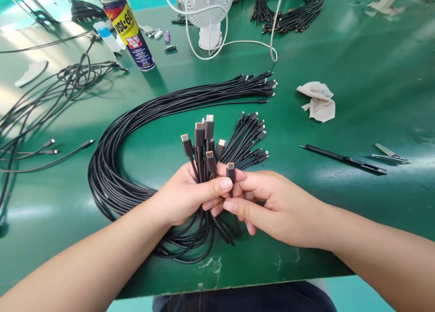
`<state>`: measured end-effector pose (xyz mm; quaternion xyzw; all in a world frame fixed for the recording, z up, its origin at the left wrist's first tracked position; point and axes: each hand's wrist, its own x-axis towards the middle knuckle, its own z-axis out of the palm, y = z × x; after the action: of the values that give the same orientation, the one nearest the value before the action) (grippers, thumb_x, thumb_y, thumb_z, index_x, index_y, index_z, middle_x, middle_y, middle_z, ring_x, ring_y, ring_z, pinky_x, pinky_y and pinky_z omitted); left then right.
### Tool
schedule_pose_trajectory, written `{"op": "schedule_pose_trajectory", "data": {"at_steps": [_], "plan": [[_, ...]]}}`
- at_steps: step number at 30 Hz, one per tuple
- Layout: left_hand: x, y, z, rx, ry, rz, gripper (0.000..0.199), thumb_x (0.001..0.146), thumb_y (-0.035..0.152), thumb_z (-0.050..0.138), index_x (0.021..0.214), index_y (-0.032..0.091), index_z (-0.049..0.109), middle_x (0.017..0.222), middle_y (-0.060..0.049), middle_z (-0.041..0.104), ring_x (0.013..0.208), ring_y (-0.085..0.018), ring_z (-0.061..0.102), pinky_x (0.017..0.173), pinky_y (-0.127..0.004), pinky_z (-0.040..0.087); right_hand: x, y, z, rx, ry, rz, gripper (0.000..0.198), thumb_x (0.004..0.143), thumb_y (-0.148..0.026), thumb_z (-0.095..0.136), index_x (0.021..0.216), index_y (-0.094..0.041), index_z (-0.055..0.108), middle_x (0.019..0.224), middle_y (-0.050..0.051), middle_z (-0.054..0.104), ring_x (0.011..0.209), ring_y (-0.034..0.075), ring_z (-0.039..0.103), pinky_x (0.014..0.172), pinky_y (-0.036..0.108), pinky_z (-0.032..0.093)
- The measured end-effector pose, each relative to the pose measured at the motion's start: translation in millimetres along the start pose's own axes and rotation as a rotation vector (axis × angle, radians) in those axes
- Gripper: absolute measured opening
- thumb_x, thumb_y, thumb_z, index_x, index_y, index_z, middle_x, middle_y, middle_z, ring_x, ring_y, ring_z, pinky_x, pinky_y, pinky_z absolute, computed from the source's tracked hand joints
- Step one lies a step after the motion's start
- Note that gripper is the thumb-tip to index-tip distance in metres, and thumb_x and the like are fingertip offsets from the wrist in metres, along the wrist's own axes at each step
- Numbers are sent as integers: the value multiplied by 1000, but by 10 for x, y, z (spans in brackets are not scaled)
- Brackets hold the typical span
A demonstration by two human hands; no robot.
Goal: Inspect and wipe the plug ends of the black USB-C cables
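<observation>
In my left hand [190, 189] I grip a bunch of black USB-C cables [200, 162], their metal-tipped plugs pointing up. One cable's plug [230, 172] stands apart at the right of the bunch, between my left thumb and my right fingers. My right hand [272, 203] is closed in a pinch on that cable just below its plug. Below my hands the held cables loop onto the table. A large bundle of black cables [112, 144] curves around behind and left of my hands. Another group of plug ends [251, 140] lies just beyond my right hand.
A spray can [131, 36] and a white fan [207, 13] stand at the back of the green table [340, 221]. Loose cables [78, 81] lie left, a coiled bundle [306, 8] back right. Crumpled finger cots [319, 101], black tweezers [343, 159] and small snips [389, 156] lie right.
</observation>
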<state>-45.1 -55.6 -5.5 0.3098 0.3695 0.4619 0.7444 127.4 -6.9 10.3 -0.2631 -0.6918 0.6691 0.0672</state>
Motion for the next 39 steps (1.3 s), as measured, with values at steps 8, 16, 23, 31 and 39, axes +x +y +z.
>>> {"op": "schedule_pose_trajectory", "data": {"at_steps": [8,16,23,31,39], "plan": [[3,6,-10,135,65,-16,30,71,36,83,63,15,63,44,6,47,42,-6,45,43,-19,39,25,29,-14,-26,9,-61,16,91,-23,55,86,-13,66,61,-1,60,51,9,57,49,19,47],[18,25,73,176,164,-23,41,66,34,85,56,16,49,43,6,51,42,-6,46,44,-18,36,81,68,29,87,2,-3,14,90,-16,51,85,-15,64,76,1,68,50,7,57,52,20,50],[13,-1,103,146,241,-4,40,65,36,86,57,16,52,42,6,54,41,-7,48,46,-20,42,93,100,9,20,11,-65,18,93,-16,46,89,-15,63,87,4,68,51,6,53,52,19,49],[8,-19,132,189,351,12,40,62,33,87,56,17,51,40,7,51,39,-7,46,42,-19,37,83,116,12,-46,23,-91,21,92,-13,45,87,-16,65,80,0,66,51,6,51,52,18,47],[15,-23,95,184,310,40,35,64,32,87,61,16,55,42,7,50,39,-6,46,42,-18,37,83,107,-23,-138,19,-139,17,94,-17,48,90,-16,64,65,-3,59,50,7,55,50,18,45]]}}
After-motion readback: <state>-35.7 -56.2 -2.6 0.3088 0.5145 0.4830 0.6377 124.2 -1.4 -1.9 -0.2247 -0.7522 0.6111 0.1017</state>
